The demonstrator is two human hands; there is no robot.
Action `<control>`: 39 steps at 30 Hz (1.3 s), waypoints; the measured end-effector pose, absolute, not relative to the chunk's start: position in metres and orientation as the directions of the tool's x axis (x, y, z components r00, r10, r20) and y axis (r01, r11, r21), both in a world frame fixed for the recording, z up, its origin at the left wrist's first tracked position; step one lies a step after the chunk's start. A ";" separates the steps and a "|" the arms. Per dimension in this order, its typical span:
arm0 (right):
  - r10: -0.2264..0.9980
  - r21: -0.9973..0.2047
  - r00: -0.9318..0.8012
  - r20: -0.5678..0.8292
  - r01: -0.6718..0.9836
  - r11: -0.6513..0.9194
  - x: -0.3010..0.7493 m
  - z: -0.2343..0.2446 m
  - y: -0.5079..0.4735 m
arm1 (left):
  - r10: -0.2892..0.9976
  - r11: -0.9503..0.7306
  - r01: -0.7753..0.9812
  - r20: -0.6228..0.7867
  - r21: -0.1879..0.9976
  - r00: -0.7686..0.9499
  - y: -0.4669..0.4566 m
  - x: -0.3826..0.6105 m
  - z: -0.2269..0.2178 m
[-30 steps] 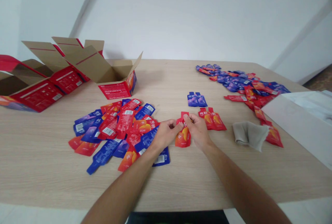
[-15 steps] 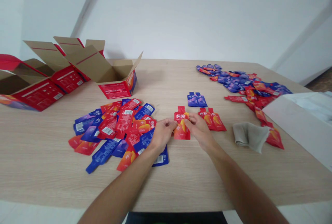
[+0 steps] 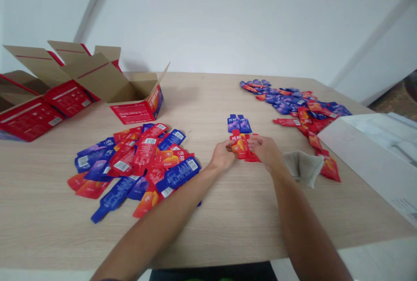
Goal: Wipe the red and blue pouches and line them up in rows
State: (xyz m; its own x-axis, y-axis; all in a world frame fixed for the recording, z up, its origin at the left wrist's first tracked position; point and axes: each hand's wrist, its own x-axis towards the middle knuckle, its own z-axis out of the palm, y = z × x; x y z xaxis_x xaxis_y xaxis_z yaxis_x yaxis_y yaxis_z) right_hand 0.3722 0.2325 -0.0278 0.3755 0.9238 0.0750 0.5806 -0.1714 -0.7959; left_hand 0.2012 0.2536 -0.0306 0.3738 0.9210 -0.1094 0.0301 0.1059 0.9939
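Both my hands pinch one red pouch at mid-table. My left hand grips its left edge and my right hand its right edge. The pouch lies over a small stack of red pouches that my right hand partly hides. Just beyond sit two blue pouches side by side. A loose heap of red and blue pouches spreads to the left of my left forearm.
Open red cardboard boxes stand at the back left of the wooden table. A second spread of pouches lies at the back right. A grey cloth and a white box are at the right.
Both hands carried the red pouch forward and to the right, onto the small red stack. The camera view shifted a little to the right.
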 end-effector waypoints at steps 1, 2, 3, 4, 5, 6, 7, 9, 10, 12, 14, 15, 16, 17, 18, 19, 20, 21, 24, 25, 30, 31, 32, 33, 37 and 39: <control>0.910 -0.758 0.409 0.068 0.615 -0.219 0.377 -0.026 0.233 | 0.925 0.093 0.055 -0.107 0.994 0.366 0.254 0.208 -0.033; 0.896 -0.715 0.439 0.069 0.648 -0.263 0.381 -0.024 0.234 | 0.926 0.078 0.080 -0.102 0.994 0.363 0.255 0.213 -0.036; 0.884 -0.673 0.461 0.071 0.677 -0.299 0.384 -0.022 0.234 | 0.927 0.063 0.102 -0.096 0.993 0.363 0.255 0.217 -0.038; 0.877 -0.634 0.476 0.073 0.701 -0.327 0.387 -0.020 0.233 | 0.925 0.049 0.120 -0.090 0.992 0.368 0.256 0.221 -0.040; 0.873 -0.594 0.482 0.073 0.724 -0.351 0.388 -0.018 0.233 | 0.923 0.036 0.136 -0.085 0.990 0.374 0.256 0.223 -0.042; 0.875 -0.556 0.479 0.069 0.747 -0.365 0.389 -0.017 0.232 | 0.922 0.019 0.158 -0.078 0.987 0.379 0.257 0.224 -0.044; 0.883 -0.522 0.465 0.062 0.769 -0.369 0.388 -0.016 0.232 | 0.922 -0.001 0.186 -0.071 0.982 0.382 0.259 0.224 -0.045; 0.908 -0.462 0.417 0.037 0.813 -0.355 0.386 -0.016 0.231 | 0.921 -0.045 0.251 -0.058 0.967 0.386 0.261 0.222 -0.044; 0.919 -0.434 0.394 0.024 0.832 -0.345 0.384 -0.016 0.231 | 0.920 -0.068 0.285 -0.050 0.956 0.389 0.261 0.221 -0.042; 0.933 -0.385 0.360 0.006 0.862 -0.330 0.379 -0.018 0.231 | 0.917 -0.121 0.350 -0.031 0.929 0.398 0.261 0.219 -0.037; 0.939 -0.343 0.345 0.005 0.883 -0.322 0.375 -0.019 0.231 | 0.904 -0.193 0.425 -0.009 0.884 0.428 0.259 0.218 -0.032; 0.941 -0.325 0.338 0.008 0.891 -0.317 0.373 -0.020 0.231 | 0.893 -0.243 0.472 0.005 0.848 0.451 0.257 0.218 -0.030; 0.944 -0.310 0.331 0.010 0.898 -0.312 0.372 -0.020 0.231 | 0.881 -0.297 0.520 0.019 0.801 0.474 0.256 0.219 -0.028; 0.946 -0.297 0.325 0.012 0.904 -0.307 0.371 -0.021 0.231 | 0.870 -0.346 0.565 0.031 0.749 0.492 0.254 0.220 -0.027; 0.948 -0.286 0.319 0.016 0.909 -0.302 0.370 -0.021 0.230 | 0.863 -0.387 0.607 0.040 0.694 0.504 0.252 0.220 -0.027; 0.949 -0.277 0.314 0.021 0.914 -0.296 0.370 -0.021 0.230 | 0.858 -0.418 0.642 0.047 0.643 0.512 0.251 0.221 -0.027; 0.951 -0.269 0.309 0.028 0.918 -0.290 0.369 -0.021 0.229 | 0.855 -0.438 0.666 0.050 0.604 0.516 0.249 0.222 -0.027; 0.952 -0.262 0.303 0.035 0.922 -0.284 0.369 -0.022 0.229 | 0.851 -0.453 0.685 0.050 0.571 0.522 0.248 0.223 -0.028; 0.957 -0.246 0.286 0.057 0.933 -0.264 0.370 -0.023 0.227 | 0.832 -0.497 0.706 0.048 0.505 0.552 0.244 0.222 -0.028; 0.957 -0.242 0.282 0.065 0.935 -0.259 0.370 -0.023 0.227 | 0.827 -0.507 0.704 0.052 0.497 0.560 0.243 0.221 -0.027; 0.963 -0.245 0.239 0.125 0.948 -0.204 0.366 -0.020 0.230 | 0.814 -0.527 0.691 0.062 0.495 0.577 0.237 0.205 -0.023; 0.967 -0.258 0.208 0.149 0.952 -0.165 0.363 -0.020 0.231 | 0.816 -0.528 0.697 0.062 0.486 0.575 0.236 0.200 -0.023; 0.969 -0.280 0.171 0.179 0.953 -0.116 0.359 -0.020 0.232 | 0.821 -0.526 0.707 0.064 0.473 0.568 0.234 0.194 -0.023; 0.968 -0.307 0.135 0.214 0.950 -0.064 0.354 -0.021 0.232 | 0.828 -0.522 0.720 0.071 0.456 0.556 0.232 0.187 -0.023; 0.948 -0.415 0.038 0.316 0.904 0.102 0.325 -0.030 0.231 | 0.861 -0.499 0.798 0.089 0.339 0.501 0.226 0.155 -0.020; 0.942 -0.447 -0.020 0.334 0.877 0.177 0.308 -0.035 0.228 | 0.876 -0.480 0.838 0.087 0.259 0.475 0.222 0.141 -0.016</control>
